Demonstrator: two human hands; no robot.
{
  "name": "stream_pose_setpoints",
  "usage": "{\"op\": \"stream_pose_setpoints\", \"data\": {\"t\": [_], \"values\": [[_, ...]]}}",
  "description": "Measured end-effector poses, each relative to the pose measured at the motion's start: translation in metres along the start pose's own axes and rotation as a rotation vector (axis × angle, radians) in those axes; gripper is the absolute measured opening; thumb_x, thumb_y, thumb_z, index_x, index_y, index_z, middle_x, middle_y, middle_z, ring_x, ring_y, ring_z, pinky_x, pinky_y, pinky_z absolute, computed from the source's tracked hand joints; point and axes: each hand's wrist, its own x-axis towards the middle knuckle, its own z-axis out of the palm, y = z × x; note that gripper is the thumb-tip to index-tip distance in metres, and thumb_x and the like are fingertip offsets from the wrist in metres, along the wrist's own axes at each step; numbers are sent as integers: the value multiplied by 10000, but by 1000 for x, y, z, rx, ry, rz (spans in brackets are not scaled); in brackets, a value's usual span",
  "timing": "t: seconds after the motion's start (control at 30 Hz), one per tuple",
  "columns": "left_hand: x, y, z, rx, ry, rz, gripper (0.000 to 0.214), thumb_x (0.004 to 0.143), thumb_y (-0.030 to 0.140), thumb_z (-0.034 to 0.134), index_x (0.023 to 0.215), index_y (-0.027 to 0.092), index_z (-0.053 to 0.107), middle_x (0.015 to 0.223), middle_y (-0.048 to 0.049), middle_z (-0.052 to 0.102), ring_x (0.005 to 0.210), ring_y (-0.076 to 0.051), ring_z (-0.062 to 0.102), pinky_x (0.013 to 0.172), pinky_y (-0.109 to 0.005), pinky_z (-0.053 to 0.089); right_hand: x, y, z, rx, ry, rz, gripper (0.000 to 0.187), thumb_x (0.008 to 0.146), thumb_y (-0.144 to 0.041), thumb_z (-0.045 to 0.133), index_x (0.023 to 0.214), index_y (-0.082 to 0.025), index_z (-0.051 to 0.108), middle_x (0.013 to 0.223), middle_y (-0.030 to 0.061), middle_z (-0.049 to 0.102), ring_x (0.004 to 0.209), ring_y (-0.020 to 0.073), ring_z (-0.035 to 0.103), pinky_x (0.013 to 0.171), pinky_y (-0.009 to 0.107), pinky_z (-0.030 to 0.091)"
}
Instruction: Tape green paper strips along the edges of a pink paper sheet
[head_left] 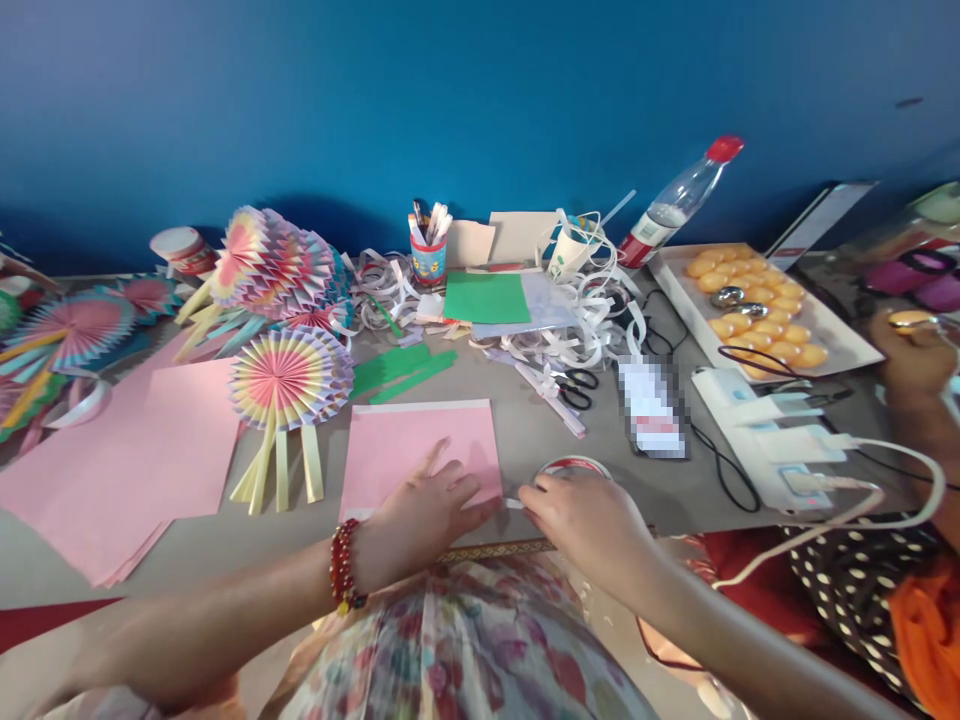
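Note:
A pink paper sheet (409, 445) lies on the table in front of me. My left hand (420, 515), with a red bead bracelet on its wrist, rests on the sheet's near right corner, fingers stretched flat. My right hand (589, 520) is just right of the sheet, fingers curled over a roll of tape (576, 466). A thin white strip (513, 503) runs from its fingertips to the sheet's edge. What exactly the fingers pinch is hidden.
Folded paper fans (289, 375) and a stack of pink sheets (120, 470) lie left. Scissors (576, 385), green paper (486, 298), a pen cup (428, 255) and paper curls sit behind. A power strip (757, 440), a tray of sweets (757, 300), a bottle (679, 200) and another person's hand (911, 360) are right.

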Motion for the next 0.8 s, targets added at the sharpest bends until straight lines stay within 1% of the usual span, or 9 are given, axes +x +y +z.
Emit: {"op": "stream_pose_setpoints", "data": {"t": [0.13,0.23,0.3,0.37,0.43,0.5,0.6,0.7,0.8], "values": [[1,0,1,25,37,13,490,909,231,608,1378,341,519,1043,-36,640,1089,-266,545,1149,-597,188,-3,1,9,30,11,-4,181,900,-106,546,893,-247,660,837,-4,693,664,141,613,511,315,118],[4,-1,0,43,38,22,464,910,269,617,1361,333,531,1011,-34,647,1058,-253,559,1138,-587,197,-7,1,19,43,63,5,187,888,-95,550,879,-245,662,846,-4,687,642,138,588,511,327,111],[5,-2,-1,40,28,26,456,919,318,612,1365,329,523,1014,-37,653,1034,-256,565,1109,-585,225,-10,0,28,61,123,5,168,885,-104,559,855,-237,657,837,-1,683,629,133,564,516,331,119],[6,-3,-3,28,16,21,448,938,341,587,1378,331,507,1022,-44,660,1006,-261,569,1042,-559,295,-14,0,38,78,192,-3,146,886,-125,566,830,-231,649,832,2,681,633,133,551,525,333,137],[7,-3,-5,22,3,7,447,952,319,570,1391,340,492,1021,-51,667,984,-266,571,963,-519,347,-18,-1,48,87,268,-9,134,883,-141,570,818,-230,646,830,1,680,639,134,543,533,336,155],[7,-1,-7,28,-4,-4,465,948,290,576,1401,340,484,1014,-59,671,979,-274,569,919,-499,358,-20,-1,57,89,339,-8,137,885,-148,563,830,-234,654,823,-4,676,637,135,536,542,338,174],[6,1,-9,37,-15,-20,476,939,269,586,1401,335,492,1019,-67,677,1002,-290,563,914,-507,347,-23,-2,68,87,436,-21,187,933,-171,507,876,-237,672,787,-9,660,626,135,531,561,335,213],[6,2,-8,45,-40,-37,470,937,257,585,1392,346,504,1028,-68,677,1017,-297,562,934,-528,333,-23,-2,76,87,528,-40,288,1003,-215,409,933,-233,688,744,-4,645,628,138,541,585,329,244],[5,2,-7,49,-57,-34,477,933,294,593,1397,354,496,1076,-72,668,1039,-313,557,951,-561,325,-23,0,81,91,581,-31,352,1036,-250,355,951,-238,697,719,-4,638,629,139,545,591,325,246]]}}
